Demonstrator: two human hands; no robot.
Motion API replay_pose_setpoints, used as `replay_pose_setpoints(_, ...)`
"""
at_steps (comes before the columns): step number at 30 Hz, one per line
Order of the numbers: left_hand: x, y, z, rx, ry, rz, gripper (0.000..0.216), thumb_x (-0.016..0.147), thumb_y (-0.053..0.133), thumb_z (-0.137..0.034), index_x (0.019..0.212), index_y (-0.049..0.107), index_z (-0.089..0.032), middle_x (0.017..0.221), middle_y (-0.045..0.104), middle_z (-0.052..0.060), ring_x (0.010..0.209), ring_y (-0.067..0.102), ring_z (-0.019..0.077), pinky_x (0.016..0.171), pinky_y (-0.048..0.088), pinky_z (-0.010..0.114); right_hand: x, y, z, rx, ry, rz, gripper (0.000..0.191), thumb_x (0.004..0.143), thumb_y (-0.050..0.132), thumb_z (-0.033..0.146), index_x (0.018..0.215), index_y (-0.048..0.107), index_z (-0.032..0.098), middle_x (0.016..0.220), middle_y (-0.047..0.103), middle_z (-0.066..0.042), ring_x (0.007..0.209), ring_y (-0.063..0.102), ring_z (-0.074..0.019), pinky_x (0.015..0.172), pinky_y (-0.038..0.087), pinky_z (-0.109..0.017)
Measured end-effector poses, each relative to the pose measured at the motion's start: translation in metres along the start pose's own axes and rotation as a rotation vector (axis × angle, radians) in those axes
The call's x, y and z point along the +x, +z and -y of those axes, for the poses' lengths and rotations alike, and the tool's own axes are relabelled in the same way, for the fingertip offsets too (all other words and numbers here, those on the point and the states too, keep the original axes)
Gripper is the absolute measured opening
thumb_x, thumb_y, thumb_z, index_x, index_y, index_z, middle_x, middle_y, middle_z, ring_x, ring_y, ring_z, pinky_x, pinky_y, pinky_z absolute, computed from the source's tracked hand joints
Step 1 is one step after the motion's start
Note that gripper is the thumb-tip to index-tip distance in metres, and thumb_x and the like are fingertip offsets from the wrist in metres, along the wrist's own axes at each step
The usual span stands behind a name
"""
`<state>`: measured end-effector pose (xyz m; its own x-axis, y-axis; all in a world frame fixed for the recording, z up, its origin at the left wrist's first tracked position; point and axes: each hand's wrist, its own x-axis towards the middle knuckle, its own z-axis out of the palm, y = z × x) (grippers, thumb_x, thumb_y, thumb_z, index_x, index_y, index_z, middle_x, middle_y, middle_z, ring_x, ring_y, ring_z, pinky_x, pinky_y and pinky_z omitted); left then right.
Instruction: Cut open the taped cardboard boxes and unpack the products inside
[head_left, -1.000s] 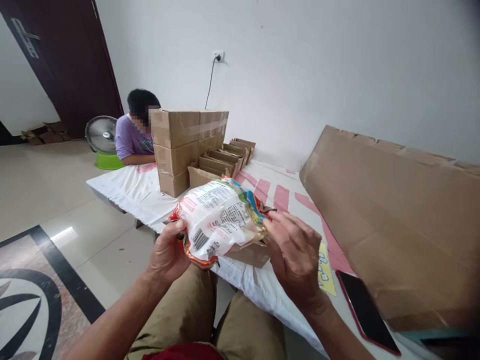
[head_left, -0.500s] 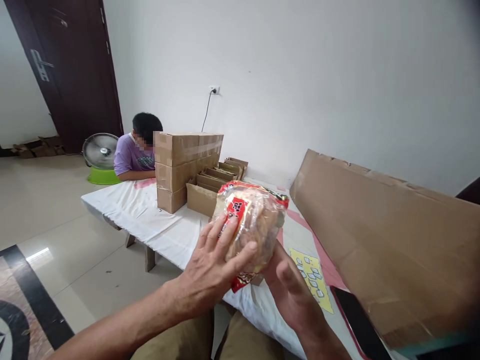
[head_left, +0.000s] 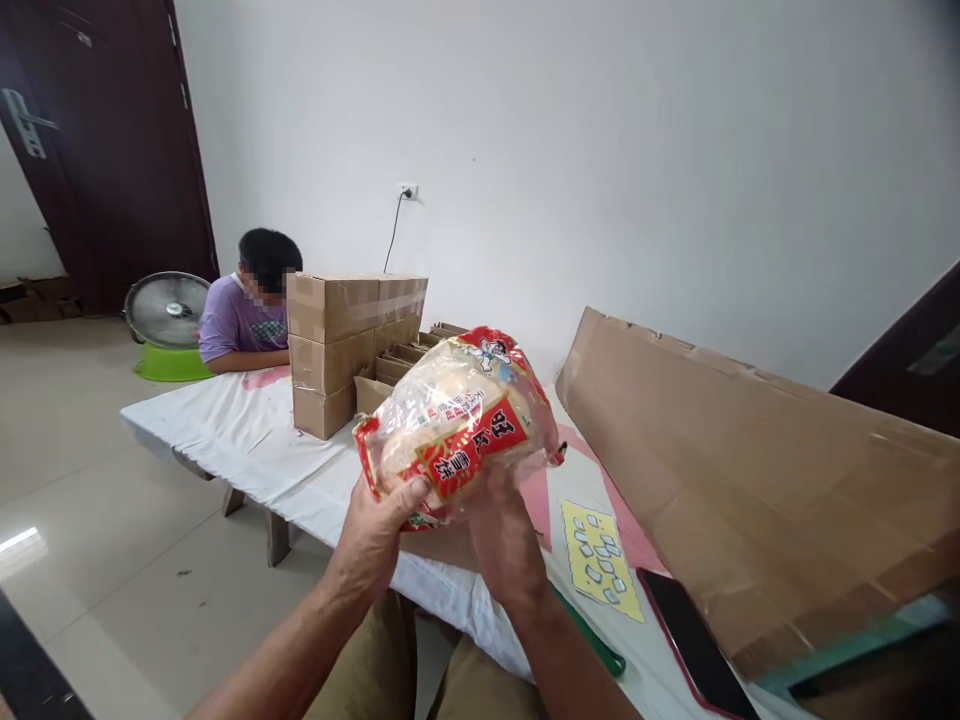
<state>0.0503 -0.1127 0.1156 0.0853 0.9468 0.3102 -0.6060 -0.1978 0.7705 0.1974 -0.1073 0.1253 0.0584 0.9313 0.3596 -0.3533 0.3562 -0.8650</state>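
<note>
A clear and red plastic snack bag [head_left: 450, 420], with pale round crackers showing through it, is held up over the near edge of the table. My left hand [head_left: 379, 525] grips its lower left corner, thumb on the front and fingers behind. My right hand [head_left: 506, 545] holds the bag from below on the right; its fingertips are partly hidden by the plastic. Behind the bag, several open cardboard boxes [head_left: 390, 368] stand in a row, partly covered by it. Closed, taped cardboard boxes [head_left: 326, 350] are stacked to their left.
A large cardboard sheet [head_left: 750, 480] leans along the right side of the cloth-covered table [head_left: 225, 420]. A phone [head_left: 694, 640], a green handle [head_left: 600, 650] and a yellow printed patch [head_left: 604, 560] lie near my right arm. Across the table sits a person [head_left: 244, 315] beside a fan [head_left: 169, 310].
The bag has been turned, so its red lettered front now faces me. My left hand has shifted from lying across the front to gripping the lower left corner. The view has swung slightly right.
</note>
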Motion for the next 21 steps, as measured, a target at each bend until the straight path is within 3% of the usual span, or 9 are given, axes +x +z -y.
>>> replay_pose_setpoints(4, 0.004, -0.007, -0.013, 0.005, -0.022, -0.045, 0.079, 0.069, 0.092, -0.041, 0.136, 0.058, -0.018, 0.12, 0.076, 0.014, 0.109, 0.074, 0.0337, 0.092, 0.062, 0.043, -0.003, -0.044, 0.022, -0.117, 0.005, 0.106, 0.072, 0.08, 0.058, 0.084, 0.124, 0.07, 0.029, 0.121, 0.077, -0.011, 0.116, 0.07, -0.0349, 0.094, 0.057, -0.055)
replay_pose_setpoints(7, 0.01, -0.014, -0.022, 0.097, -0.037, 0.001, 0.086, 0.062, 0.096, -0.04, 0.136, 0.057, -0.019, 0.12, 0.076, 0.014, 0.108, 0.075, 0.0342, 0.09, 0.063, 0.043, -0.003, -0.067, 0.041, -0.211, 0.067, 0.089, 0.065, 0.071, 0.074, 0.078, 0.11, 0.074, 0.026, 0.094, 0.079, -0.009, 0.081, 0.073, -0.0293, 0.07, 0.06, -0.044)
replay_pose_setpoints(9, 0.02, -0.012, -0.03, 0.176, -0.031, 0.041, 0.083, 0.06, 0.096, -0.042, 0.131, 0.06, -0.018, 0.12, 0.075, 0.014, 0.108, 0.075, 0.0341, 0.089, 0.063, 0.042, -0.002, -0.069, 0.046, -0.305, 0.078, 0.016, 0.054, 0.065, 0.087, 0.065, 0.095, 0.074, 0.022, 0.073, 0.074, -0.004, 0.055, 0.062, -0.0198, 0.051, 0.052, -0.033)
replay_pose_setpoints(11, 0.035, -0.006, -0.04, 0.258, 0.015, 0.069, 0.078, 0.06, 0.097, -0.042, 0.126, 0.063, -0.017, 0.121, 0.075, 0.014, 0.108, 0.074, 0.0333, 0.086, 0.063, 0.039, 0.001, -0.065, 0.047, -0.365, -0.003, -0.081, 0.05, 0.062, 0.09, 0.06, 0.087, 0.071, 0.021, 0.062, 0.066, 0.0, 0.045, 0.048, -0.0132, 0.04, 0.041, -0.028)
replay_pose_setpoints(15, 0.069, 0.005, -0.062, 0.326, 0.179, 0.108, 0.079, 0.059, 0.097, -0.038, 0.128, 0.062, -0.019, 0.117, 0.075, 0.01, 0.101, 0.074, 0.0281, 0.078, 0.063, 0.033, 0.021, -0.054, 0.05, -0.329, -0.184, -0.163, 0.049, 0.06, 0.09, 0.058, 0.08, 0.064, 0.022, 0.056, 0.056, 0.005, 0.043, 0.041, -0.0099, 0.037, 0.035, -0.025)
replay_pose_setpoints(18, 0.093, 0.009, -0.082, 0.386, 0.254, 0.131, 0.065, 0.063, 0.094, -0.04, 0.117, 0.066, -0.018, 0.104, 0.076, 0.007, 0.087, 0.074, 0.0217, 0.07, 0.062, 0.028, 0.045, -0.047, 0.061, -0.267, -0.194, -0.079, 0.049, 0.06, 0.089, 0.057, 0.084, 0.063, 0.023, 0.058, 0.057, 0.005, 0.045, 0.046, -0.0115, 0.04, 0.042, -0.027)
replay_pose_setpoints(21, 0.116, 0.012, -0.102, 0.449, 0.374, 0.142, 0.057, 0.063, 0.093, -0.037, 0.11, 0.067, -0.017, 0.099, 0.074, 0.005, 0.084, 0.072, 0.02, 0.071, 0.061, 0.029, 0.073, -0.042, 0.078, -0.267, -0.202, 0.027, 0.053, 0.064, 0.084, 0.062, 0.096, 0.066, 0.024, 0.072, 0.068, 0.001, 0.056, 0.059, -0.0167, 0.05, 0.053, -0.032)
